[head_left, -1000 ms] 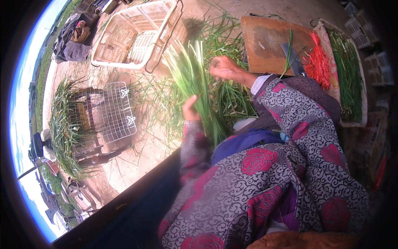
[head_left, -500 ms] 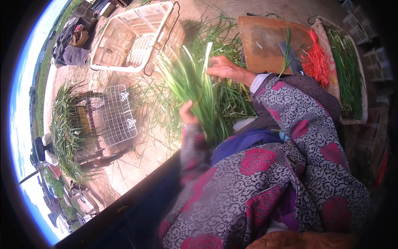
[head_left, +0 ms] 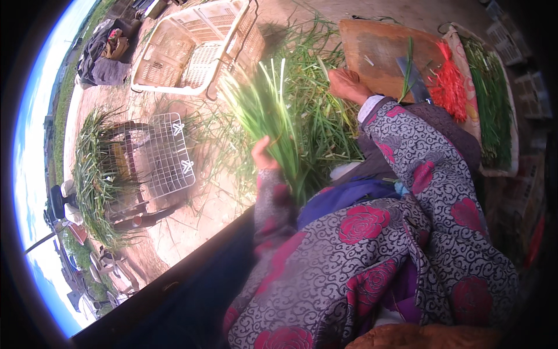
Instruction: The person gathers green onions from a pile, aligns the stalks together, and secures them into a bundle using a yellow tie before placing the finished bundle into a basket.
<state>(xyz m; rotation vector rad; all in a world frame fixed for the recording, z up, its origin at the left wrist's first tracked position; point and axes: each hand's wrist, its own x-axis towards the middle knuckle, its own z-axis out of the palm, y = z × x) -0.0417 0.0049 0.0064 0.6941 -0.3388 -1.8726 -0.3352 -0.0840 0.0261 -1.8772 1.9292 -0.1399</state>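
Note:
My left hand (head_left: 264,154) is wrapped round a thick bunch of garlic chives (head_left: 264,110), pale ends pointing away from me and green leaves hanging down toward my lap. To the right of the bunch, apart from it, my right hand (head_left: 349,86) is closed, with a thin pale stalk (head_left: 323,68) showing at its fingertips. Beneath both hands lies a heap of loose green leaves (head_left: 328,125). Beyond my right forearm is a wooden board (head_left: 375,43) bearing a knife (head_left: 414,81), a few green stalks (head_left: 407,67) and a bundle of red strips (head_left: 449,81).
A white plastic crate (head_left: 218,72) stands at the far left. Nearer is a wire rack (head_left: 168,154), with a pile of green leaves (head_left: 96,180) beside it. On the right, a cloth-lined container (head_left: 514,157) holds more chives. Leaf scraps litter the ground.
My right hand has moved away from the bunch to the right, carrying a thin stalk. My left hand still grips the bunch in nearly the same place.

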